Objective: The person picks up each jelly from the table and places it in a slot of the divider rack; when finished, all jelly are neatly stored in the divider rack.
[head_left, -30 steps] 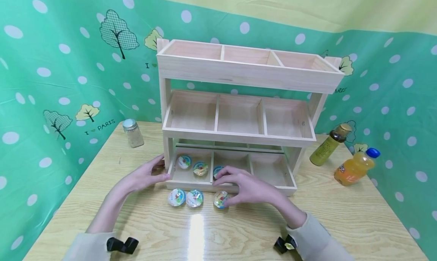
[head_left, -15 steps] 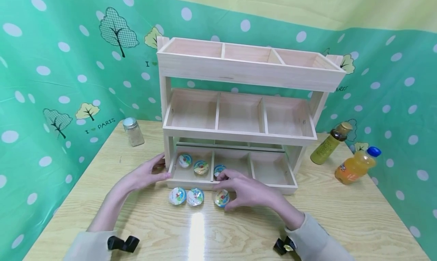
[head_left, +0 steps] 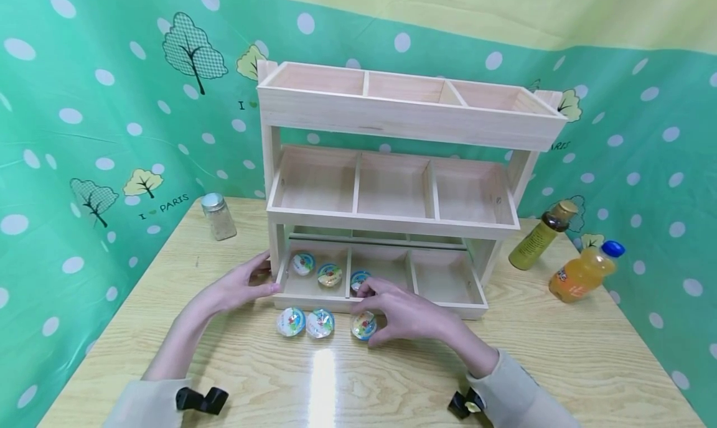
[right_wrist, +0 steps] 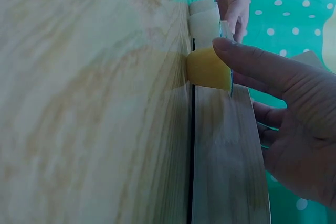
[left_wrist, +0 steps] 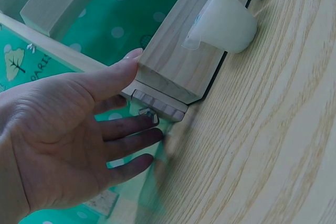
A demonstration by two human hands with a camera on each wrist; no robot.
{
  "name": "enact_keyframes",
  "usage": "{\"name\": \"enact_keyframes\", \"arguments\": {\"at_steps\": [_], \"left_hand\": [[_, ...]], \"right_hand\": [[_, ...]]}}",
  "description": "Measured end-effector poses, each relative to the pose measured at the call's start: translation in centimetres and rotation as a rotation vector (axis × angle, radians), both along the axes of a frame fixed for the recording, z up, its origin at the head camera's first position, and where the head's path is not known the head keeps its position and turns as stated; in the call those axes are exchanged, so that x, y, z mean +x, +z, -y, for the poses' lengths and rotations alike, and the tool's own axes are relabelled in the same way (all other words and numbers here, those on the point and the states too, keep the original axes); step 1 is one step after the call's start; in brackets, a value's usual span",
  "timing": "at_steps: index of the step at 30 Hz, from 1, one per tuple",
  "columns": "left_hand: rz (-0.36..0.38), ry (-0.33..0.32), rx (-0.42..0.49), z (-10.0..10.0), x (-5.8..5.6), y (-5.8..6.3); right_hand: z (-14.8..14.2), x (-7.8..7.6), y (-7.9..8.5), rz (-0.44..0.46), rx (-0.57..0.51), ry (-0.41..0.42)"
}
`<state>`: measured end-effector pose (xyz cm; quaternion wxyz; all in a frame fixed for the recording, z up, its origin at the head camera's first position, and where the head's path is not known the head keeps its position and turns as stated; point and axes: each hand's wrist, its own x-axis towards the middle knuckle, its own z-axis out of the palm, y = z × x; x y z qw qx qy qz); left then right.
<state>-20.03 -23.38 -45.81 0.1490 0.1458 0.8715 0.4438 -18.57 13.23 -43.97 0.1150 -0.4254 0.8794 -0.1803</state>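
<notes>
My left hand [head_left: 241, 289] is at the left end of the lowest tray of a wooden shelf [head_left: 358, 216]. Its thumb rests against the tray's front corner [left_wrist: 170, 77], and the other fingers extend loosely beyond the end. My right hand [head_left: 406, 310] hovers around a yellow jelly cup [head_left: 364, 325] that stands on the table before the tray. Thumb and forefinger are spread on either side of it; the thumb tip is close to its lid in the right wrist view, contact unclear. A blue-rimmed jelly cup [head_left: 359, 281] in the middle compartment is partly hidden by my fingers.
Two whitish jelly cups [head_left: 305, 323] stand left of the yellow one. Two more jelly cups [head_left: 316, 270] lie in the lowest left compartment. A glass shaker [head_left: 218, 217] is at left; a green-labelled bottle [head_left: 538, 241] and an orange drink bottle [head_left: 582, 275] stand at right.
The right thumb has moved slightly toward me, off the yellow jelly cup, widening the gap between thumb and forefinger. The left hand and the cups stay in place.
</notes>
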Motion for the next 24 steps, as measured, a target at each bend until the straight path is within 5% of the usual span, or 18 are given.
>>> {"name": "enact_keyframes", "arguments": {"at_steps": [24], "left_hand": [[-0.001,-0.005,0.005,0.1,-0.1,-0.1]], "right_hand": [[-1.2,0.1,2.6,-0.006,-0.06,-0.03]]}}
